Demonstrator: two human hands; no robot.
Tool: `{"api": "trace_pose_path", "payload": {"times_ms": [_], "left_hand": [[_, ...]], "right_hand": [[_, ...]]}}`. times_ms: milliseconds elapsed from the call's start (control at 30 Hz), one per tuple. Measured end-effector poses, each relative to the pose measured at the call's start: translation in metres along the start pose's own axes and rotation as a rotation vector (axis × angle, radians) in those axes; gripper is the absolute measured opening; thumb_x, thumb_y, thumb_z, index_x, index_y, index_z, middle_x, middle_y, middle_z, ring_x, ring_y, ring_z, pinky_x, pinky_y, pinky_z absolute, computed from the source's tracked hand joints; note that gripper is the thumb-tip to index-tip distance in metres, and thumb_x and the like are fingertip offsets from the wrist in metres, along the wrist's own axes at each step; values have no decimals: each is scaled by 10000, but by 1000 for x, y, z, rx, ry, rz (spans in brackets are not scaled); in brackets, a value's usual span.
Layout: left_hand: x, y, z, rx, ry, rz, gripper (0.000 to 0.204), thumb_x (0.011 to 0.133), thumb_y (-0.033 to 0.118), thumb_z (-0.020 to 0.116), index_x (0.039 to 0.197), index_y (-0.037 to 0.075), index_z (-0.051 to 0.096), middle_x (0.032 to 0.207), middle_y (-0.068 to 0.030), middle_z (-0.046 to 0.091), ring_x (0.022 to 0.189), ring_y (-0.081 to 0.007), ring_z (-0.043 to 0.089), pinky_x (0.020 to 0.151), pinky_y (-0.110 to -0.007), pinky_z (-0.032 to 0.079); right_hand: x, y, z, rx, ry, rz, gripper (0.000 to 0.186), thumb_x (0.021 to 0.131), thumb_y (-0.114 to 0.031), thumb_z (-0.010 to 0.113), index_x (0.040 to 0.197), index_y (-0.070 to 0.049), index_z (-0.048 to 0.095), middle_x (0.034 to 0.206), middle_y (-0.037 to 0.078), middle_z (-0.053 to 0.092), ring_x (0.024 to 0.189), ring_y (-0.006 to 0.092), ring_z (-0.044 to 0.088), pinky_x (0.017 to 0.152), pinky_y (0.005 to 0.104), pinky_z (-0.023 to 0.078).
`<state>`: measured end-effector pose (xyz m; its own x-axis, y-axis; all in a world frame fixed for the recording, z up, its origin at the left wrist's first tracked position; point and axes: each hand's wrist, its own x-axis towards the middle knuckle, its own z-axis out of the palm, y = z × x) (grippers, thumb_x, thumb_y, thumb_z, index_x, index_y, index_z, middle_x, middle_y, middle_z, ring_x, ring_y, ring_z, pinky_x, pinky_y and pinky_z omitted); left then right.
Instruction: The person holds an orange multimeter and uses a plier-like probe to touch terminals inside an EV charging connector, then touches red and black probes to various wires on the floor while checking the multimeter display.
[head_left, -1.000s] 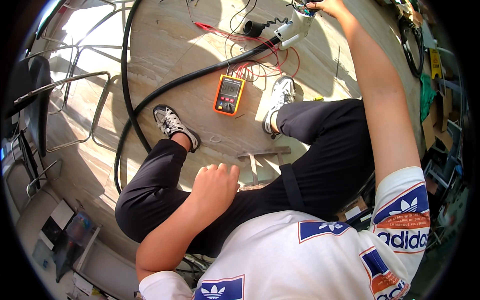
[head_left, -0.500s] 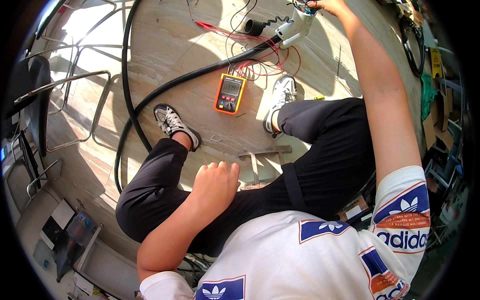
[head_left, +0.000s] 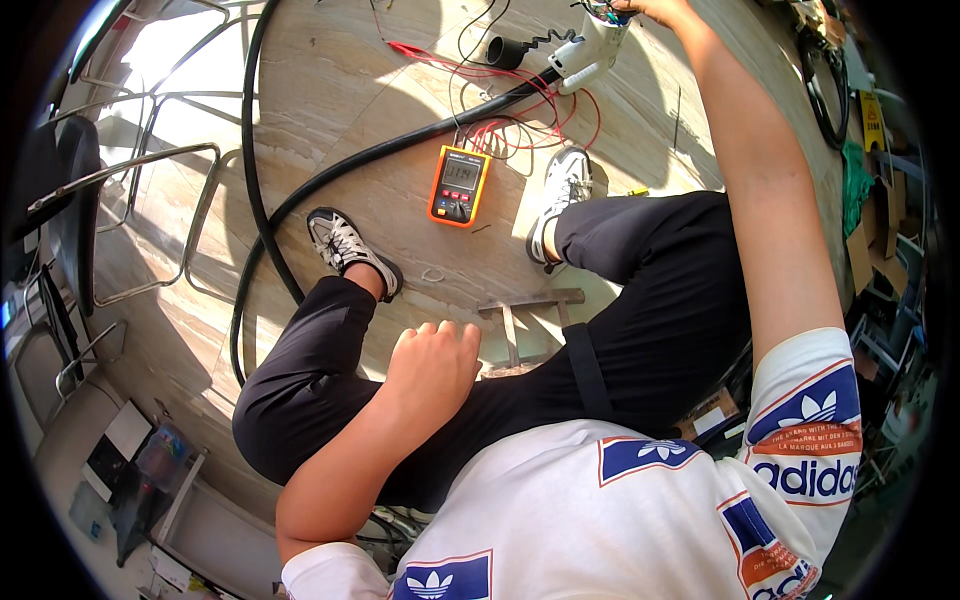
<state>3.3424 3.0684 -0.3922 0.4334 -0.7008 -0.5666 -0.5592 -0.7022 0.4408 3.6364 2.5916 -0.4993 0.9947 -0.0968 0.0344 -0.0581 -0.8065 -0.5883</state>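
With the multimeter (head_left: pixel 460 187) as dial centre and twelve o'clock ahead, we are holding the left hand (head_left: pixel 435 368) at six, over the black trousers (head_left: pixel 300 390). Its fingers are curling inward; the palm is facing away, so we cannot tell whether anything is inside.

The orange-edged multimeter is lying face up on the floor (head_left: pixel 480 262). At three o'clock the right shoe (head_left: pixel 566 190) is standing near the red leads (head_left: pixel 410 51), which are looping from eleven to two. Shifting that foot carelessly could hook a lead and drag the multimeter or unseat a plug.

At ten o'clock the thick black cable (head_left: pixel 395 147) is passing, then running to the white housing (head_left: pixel 597 50) at half past one. A knock on the cable could twist the housing and strain its wires (head_left: pixel 606 14).

At the housing's open far end we are placing the right hand (head_left: pixel 655 10). Its fingertips are disappearing among the wires, so we cannot tell whether they are pinching or merely touching. A slip could bridge neighbouring conductors; loose contact could falsify the reading.
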Motion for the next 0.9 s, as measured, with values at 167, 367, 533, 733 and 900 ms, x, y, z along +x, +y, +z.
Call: {"api": "trace_pose_path", "payload": {"times_ms": [167,367,533,733,900], "left_hand": [[3,1,-1,9,-6,9,287,869,266,694,990,45,557,829,-107,621,816,-291,646,694,-394,483],[3,1,-1,8,-4,5,290,871,270,694,993,45,559,833,-108,625,820,-291,651,701,-391,488],[3,1,-3,2,-20,-2,284,874,269,691,995,44,566,844,-114,633,837,-294,655,715,-389,492],[3,1,-3,-3,-22,-6,289,874,269,691,1009,43,572,851,-113,634,844,-295,654,721,-391,494],[2,0,-2,5,-12,-5,295,872,272,692,1020,45,573,854,-110,633,843,-292,651,717,-392,492]], "right_hand": [[-3,9,4,3,16,15,511,529,-149,890,995,-57,701,884,103,713,813,205,668,736,345,549],[-1,12,5,106,8,-11,501,526,-128,890,983,-55,697,876,99,711,826,204,665,752,348,547],[-1,11,4,13,19,6,508,525,-136,892,988,-58,699,881,98,714,829,204,667,757,349,548],[-1,9,4,36,10,31,511,523,-146,894,989,-60,701,883,97,716,826,203,669,748,347,550],[0,9,4,35,3,35,500,530,-148,890,985,-59,704,878,99,718,814,202,670,736,347,551]]}}
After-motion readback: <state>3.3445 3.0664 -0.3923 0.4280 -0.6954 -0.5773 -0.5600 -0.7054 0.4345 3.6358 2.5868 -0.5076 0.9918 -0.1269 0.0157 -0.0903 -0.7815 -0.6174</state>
